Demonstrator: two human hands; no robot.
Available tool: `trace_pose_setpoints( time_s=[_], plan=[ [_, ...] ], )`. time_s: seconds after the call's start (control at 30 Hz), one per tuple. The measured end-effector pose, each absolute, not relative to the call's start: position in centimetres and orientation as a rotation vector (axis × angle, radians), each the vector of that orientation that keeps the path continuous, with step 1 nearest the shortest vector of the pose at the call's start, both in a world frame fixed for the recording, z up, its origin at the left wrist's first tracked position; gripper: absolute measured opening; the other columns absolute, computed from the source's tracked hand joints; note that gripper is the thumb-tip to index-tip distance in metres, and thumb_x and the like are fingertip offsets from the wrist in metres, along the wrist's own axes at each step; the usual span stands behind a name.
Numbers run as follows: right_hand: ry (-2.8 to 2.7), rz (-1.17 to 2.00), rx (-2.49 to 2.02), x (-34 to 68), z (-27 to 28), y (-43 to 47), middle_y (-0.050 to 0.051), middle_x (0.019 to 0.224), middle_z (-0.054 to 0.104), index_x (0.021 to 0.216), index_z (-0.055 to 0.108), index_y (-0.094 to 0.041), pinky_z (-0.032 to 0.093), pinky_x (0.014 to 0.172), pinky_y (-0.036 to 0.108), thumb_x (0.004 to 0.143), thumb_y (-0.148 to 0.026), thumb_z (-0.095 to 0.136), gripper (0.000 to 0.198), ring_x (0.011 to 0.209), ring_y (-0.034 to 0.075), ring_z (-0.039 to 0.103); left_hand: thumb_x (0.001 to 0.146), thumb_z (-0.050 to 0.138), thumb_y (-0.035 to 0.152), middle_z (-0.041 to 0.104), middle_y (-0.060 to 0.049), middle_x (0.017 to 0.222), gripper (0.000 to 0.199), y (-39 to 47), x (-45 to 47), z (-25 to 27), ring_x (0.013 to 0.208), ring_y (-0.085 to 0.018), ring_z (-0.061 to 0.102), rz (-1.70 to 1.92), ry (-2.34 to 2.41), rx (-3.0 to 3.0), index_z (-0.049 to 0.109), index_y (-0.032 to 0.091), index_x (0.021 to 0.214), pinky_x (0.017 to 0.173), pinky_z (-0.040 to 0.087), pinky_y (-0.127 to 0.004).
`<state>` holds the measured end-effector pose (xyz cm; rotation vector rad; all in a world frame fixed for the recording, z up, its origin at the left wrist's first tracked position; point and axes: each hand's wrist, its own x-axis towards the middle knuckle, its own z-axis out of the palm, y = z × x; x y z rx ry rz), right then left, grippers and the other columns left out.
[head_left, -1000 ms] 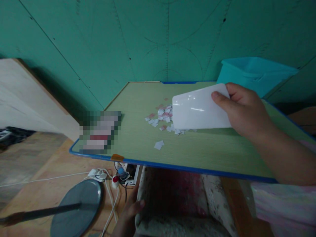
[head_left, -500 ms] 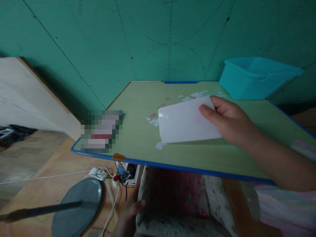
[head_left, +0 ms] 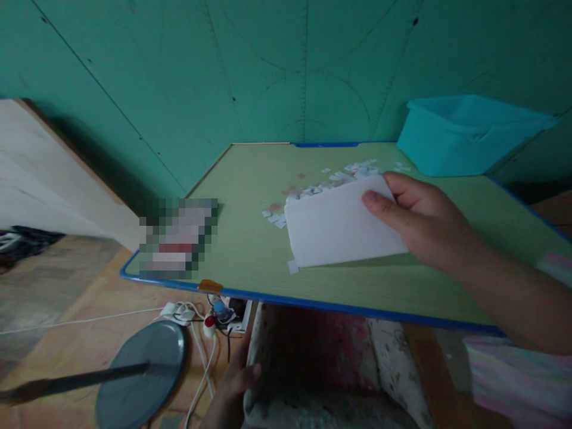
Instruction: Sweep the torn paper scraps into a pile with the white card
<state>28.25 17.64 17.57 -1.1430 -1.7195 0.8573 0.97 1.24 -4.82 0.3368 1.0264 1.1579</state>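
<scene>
Compared with one second ago, the thin white rectangular sheet (head_left: 342,229) has moved to the left and nearer to the person, so more of the small white paper scraps (head_left: 357,171) now show along its far edge. It is above the middle of the pale green, blue-edged counter (head_left: 250,179), slightly slanted, and the right grip (head_left: 429,220) is pinching its right end, with the thumb on the upper face; the other fingers are mostly hidden. Probably it is held by this short end so that the long edges remain free and the hand does not cover the scraps. One square white scrap (head_left: 292,267) lies just at its near left corner. The left grip (head_left: 239,381) is low, beside the seat with dark red stains (head_left: 322,369); I cannot tell whether it grasps anything. At the far right corner, the open turquoise plastic bin (head_left: 465,149) stands upright, perhaps put there to leave the middle free. On the left lies a flat blurred object (head_left: 181,235), well apart from the scraps. What mostly obstructs the view is the sheet itself, because it covers the surface below.
</scene>
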Motion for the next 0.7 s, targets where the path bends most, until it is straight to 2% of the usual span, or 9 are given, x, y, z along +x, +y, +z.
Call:
trace_pose_setpoints(
  time_s=[0.13, 0.3, 0.4, 0.57, 0.7],
  plan=[
    [-1.672, 0.844, -1.187, 28.8, 18.0, 17.9, -0.003, 0.057, 0.049, 0.066, 0.048, -0.022, 0.028, 0.04, 0.023, 0.079, -0.042, 0.057, 0.025, 0.049, 0.011, 0.045, 0.048, 0.087, 0.03, 0.077, -0.001, 0.09, 0.115, 1.2, 1.2, -4.4, 0.103, -0.026, 0.065, 1.185, 1.041, 0.313, 0.028, 0.034, 0.146, 0.088, 0.049, -0.031],
    [-1.652, 0.693, -1.203, 29.1, 18.3, 18.1, -0.003, 0.059, 0.049, 0.067, 0.05, -0.022, 0.027, 0.042, 0.023, 0.08, -0.041, 0.056, 0.024, 0.05, 0.01, 0.043, 0.049, 0.087, 0.022, 0.078, -0.002, 0.092, 0.113, 1.3, 0.7, -4.2, 0.105, -0.027, 0.065, 1.202, 1.103, 0.367, 0.029, 0.032, 0.146, 0.089, 0.049, -0.033],
    [-1.708, 0.595, -1.208, 28.9, 18.0, 18.2, -0.002, 0.059, 0.047, 0.065, 0.047, -0.022, 0.026, 0.045, 0.023, 0.082, -0.041, 0.055, 0.027, 0.053, 0.011, 0.041, 0.047, 0.088, 0.022, 0.078, 0.0, 0.093, 0.109, 1.2, 0.2, -4.9, 0.11, -0.025, 0.063, 1.232, 1.104, 0.365, 0.036, 0.033, 0.143, 0.093, 0.046, -0.029],
    [-1.711, 0.626, -1.193, 28.6, 17.7, 18.4, -0.002, 0.063, 0.05, 0.07, 0.05, -0.022, 0.028, 0.048, 0.025, 0.083, -0.041, 0.053, 0.023, 0.055, 0.012, 0.042, 0.048, 0.087, 0.017, 0.078, 0.008, 0.09, 0.086, 0.9, 0.1, -6.3, 0.118, -0.015, 0.057, 1.321, 1.118, 0.388, 0.058, 0.04, 0.125, 0.096, 0.039, -0.016],
    [-1.758, 0.661, -1.202, 28.2, 17.2, 18.5, -0.002, 0.062, 0.049, 0.071, 0.05, -0.022, 0.029, 0.048, 0.026, 0.084, -0.043, 0.053, 0.025, 0.055, 0.013, 0.042, 0.048, 0.088, 0.035, 0.077, 0.005, 0.096, 0.075, 1.4, 0.3, -6.5, 0.118, -0.02, 0.057, 1.239, 1.03, 0.412, 0.063, 0.041, 0.118, 0.097, 0.04, -0.022]
  ],
)
